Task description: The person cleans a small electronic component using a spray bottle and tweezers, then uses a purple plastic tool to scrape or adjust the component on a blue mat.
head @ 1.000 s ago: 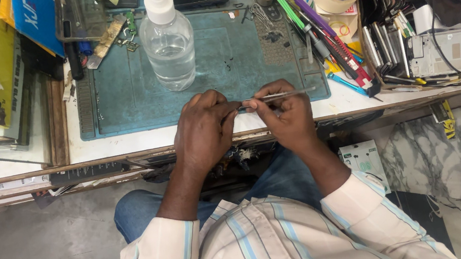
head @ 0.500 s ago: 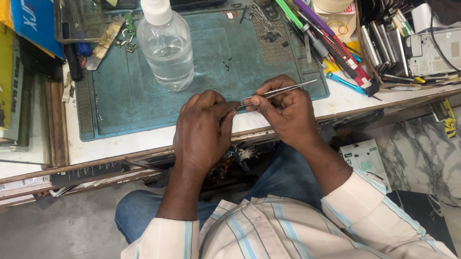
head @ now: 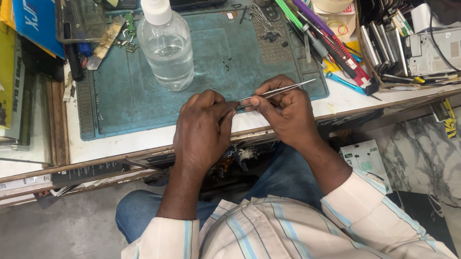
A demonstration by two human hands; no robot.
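At the desk's near edge, my left hand (head: pixel 201 129) curls shut around a small part I cannot make out, while my right hand (head: pixel 286 109) pinches metal tweezers (head: pixel 276 91), their tips meeting my left fingers. Beyond lies the teal work mat (head: pixel 221 64); a clear plastic bottle (head: pixel 165 39) stands on it toward the far edge.

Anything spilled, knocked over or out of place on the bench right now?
Nothing spilled: the clear bottle stands upright and capped on the teal mat. The right hand holds tweezers toward the left hand. Only the tool pile looks cluttered.
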